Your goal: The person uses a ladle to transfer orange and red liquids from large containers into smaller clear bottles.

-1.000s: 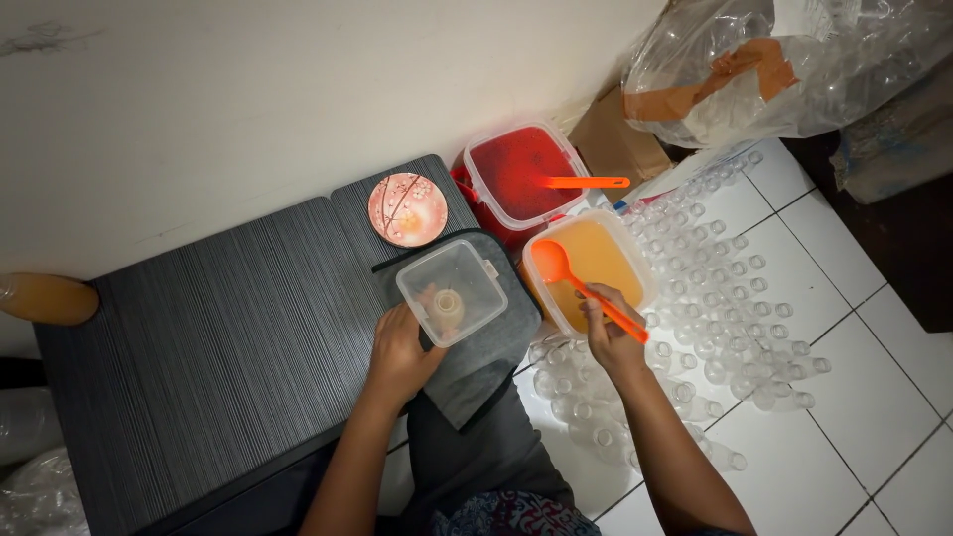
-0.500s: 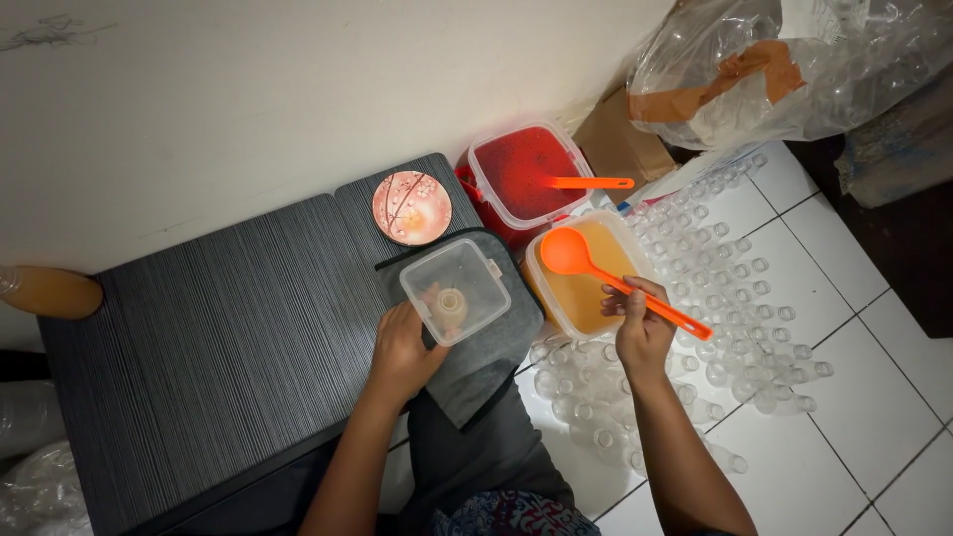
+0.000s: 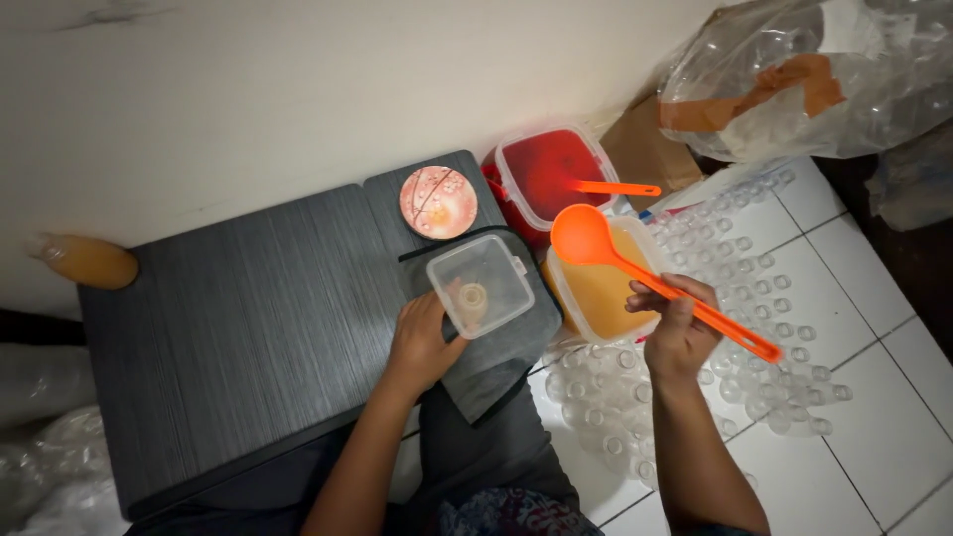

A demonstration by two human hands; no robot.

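The low dark ribbed bench [image 3: 248,328] stood against a pale wall, white floor tiles beside it strewn with small clear plastic bottles [image 3: 735,288]; the square tub of orange liquid [image 3: 596,293] sat just off its edge. The right hand [image 3: 678,333], fingers pinching the handle, held the long orange plastic ladle [image 3: 586,238] raised over that tub; the left hand [image 3: 425,342], fingers curled, steadied the small clear box [image 3: 479,285] holding a little bottle. A level carry to it seemed called for.
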